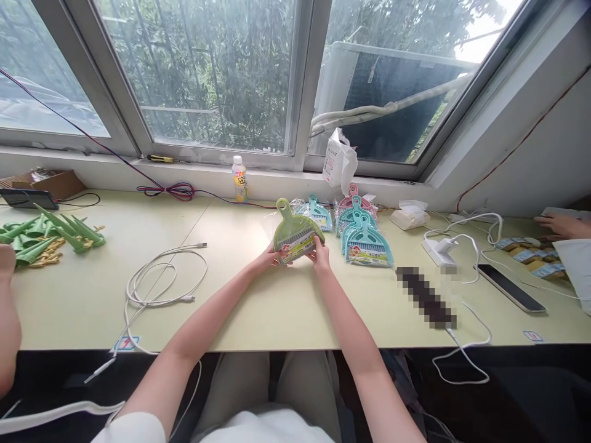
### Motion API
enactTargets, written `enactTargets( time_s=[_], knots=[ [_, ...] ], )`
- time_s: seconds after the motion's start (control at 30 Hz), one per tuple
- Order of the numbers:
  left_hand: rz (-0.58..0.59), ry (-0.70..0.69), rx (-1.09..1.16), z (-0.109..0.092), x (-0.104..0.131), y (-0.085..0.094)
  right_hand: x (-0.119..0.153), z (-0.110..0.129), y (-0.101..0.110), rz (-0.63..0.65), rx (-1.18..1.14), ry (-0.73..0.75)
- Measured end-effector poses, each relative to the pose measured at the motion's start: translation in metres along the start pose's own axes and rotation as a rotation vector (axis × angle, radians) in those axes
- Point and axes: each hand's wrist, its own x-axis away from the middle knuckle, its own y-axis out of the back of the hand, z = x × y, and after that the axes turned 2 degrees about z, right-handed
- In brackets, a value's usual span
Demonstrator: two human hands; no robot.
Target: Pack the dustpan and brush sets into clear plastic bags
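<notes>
Between my two hands I hold a green mini dustpan and brush set [295, 237], wrapped in clear plastic with a printed label across its front. It is tilted, its looped handle pointing up and away from me. My left hand [268, 258] grips its lower left edge. The lower right edge is pinched by my right hand [320, 253]. Just behind it a blue dustpan set [318, 215] lies on the table. To the right several blue dustpan sets [367, 246] overlap in a pile, with a pink one [354, 194] at the back.
A white cable [148, 301] lies coiled on the left, beyond it green cone-shaped pieces [69, 234]. A bottle [239, 178] stands by the window. On the right are a power strip [438, 251], a phone [510, 288] and another person's hand [561, 226]. Another person's arm [7, 320] shows far left.
</notes>
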Motion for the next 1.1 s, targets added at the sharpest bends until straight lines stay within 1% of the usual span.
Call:
enactTargets(
  time_s=[0.07, 0.1, 0.17, 0.23, 0.27, 0.3, 0.33, 0.43, 0.5, 0.57, 0.63, 0.67, 0.7, 0.73, 0.8, 0.83, 0.87, 0.9, 0.93, 1.03, 1.07, 1.1],
  knots=[
    [0.0, 0.008, 0.008, 0.0, -0.001, 0.003, 0.0, 0.001, -0.002, 0.011, -0.009, 0.023],
    [-0.007, 0.021, 0.003, -0.001, -0.002, 0.004, -0.001, 0.001, -0.003, 0.036, -0.02, 0.038],
    [-0.035, 0.039, -0.009, -0.003, -0.004, 0.008, -0.001, 0.002, -0.006, 0.142, -0.047, 0.052],
    [-0.065, 0.035, -0.004, -0.005, -0.005, 0.012, 0.0, 0.0, -0.008, 0.291, -0.066, 0.056],
    [-0.08, 0.03, 0.006, -0.007, -0.006, 0.013, 0.001, -0.002, -0.01, 0.339, -0.072, 0.067],
    [-0.089, 0.029, 0.019, -0.008, -0.006, 0.013, 0.002, -0.004, -0.012, 0.358, -0.08, 0.085],
    [-0.095, 0.028, 0.032, -0.01, -0.007, 0.012, 0.003, -0.006, -0.013, 0.346, -0.091, 0.109],
    [-0.094, 0.04, 0.061, -0.013, -0.008, 0.002, 0.007, -0.008, -0.018, 0.227, -0.152, 0.176],
    [-0.035, 0.089, 0.065, -0.014, -0.008, -0.007, 0.008, -0.006, -0.019, 0.166, -0.178, 0.19],
    [0.067, 0.153, 0.081, -0.013, -0.008, -0.013, 0.008, 0.0, -0.019, 0.122, -0.193, 0.187],
    [0.15, 0.202, 0.121, -0.012, -0.01, -0.014, 0.007, 0.004, -0.019, 0.089, -0.216, 0.177],
    [0.153, 0.216, 0.144, -0.011, -0.012, -0.013, 0.006, 0.006, -0.02, 0.077, -0.23, 0.171],
    [0.117, 0.217, 0.163, -0.011, -0.014, -0.01, 0.006, 0.006, -0.02, 0.07, -0.241, 0.167],
    [0.046, 0.2, 0.177, -0.01, -0.016, -0.007, 0.005, 0.005, -0.021, 0.071, -0.246, 0.161],
    [-0.135, 0.13, 0.193, -0.009, -0.02, -0.004, 0.005, 0.002, -0.022, 0.087, -0.243, 0.152],
    [-0.211, 0.094, 0.204, -0.008, -0.022, -0.005, 0.004, 0.0, -0.023, 0.096, -0.242, 0.155],
    [-0.258, 0.066, 0.223, -0.006, -0.023, -0.008, 0.004, -0.001, -0.022, 0.1, -0.245, 0.16],
    [-0.266, 0.055, 0.248, -0.005, -0.024, -0.013, 0.003, -0.001, -0.021, 0.096, -0.251, 0.165],
    [-0.242, 0.061, 0.277, -0.003, -0.025, -0.019, 0.002, 0.0, -0.02, 0.087, -0.262, 0.172],
    [-0.124, 0.124, 0.316, 0.004, -0.029, -0.036, -0.003, 0.006, -0.013, 0.035, -0.312, 0.2],
    [-0.114, 0.14, 0.304, 0.005, -0.03, -0.039, -0.005, 0.009, -0.011, 0.017, -0.325, 0.203],
    [-0.133, 0.144, 0.286, 0.006, -0.031, -0.038, -0.007, 0.01, -0.01, 0.004, -0.335, 0.202]
  ],
)
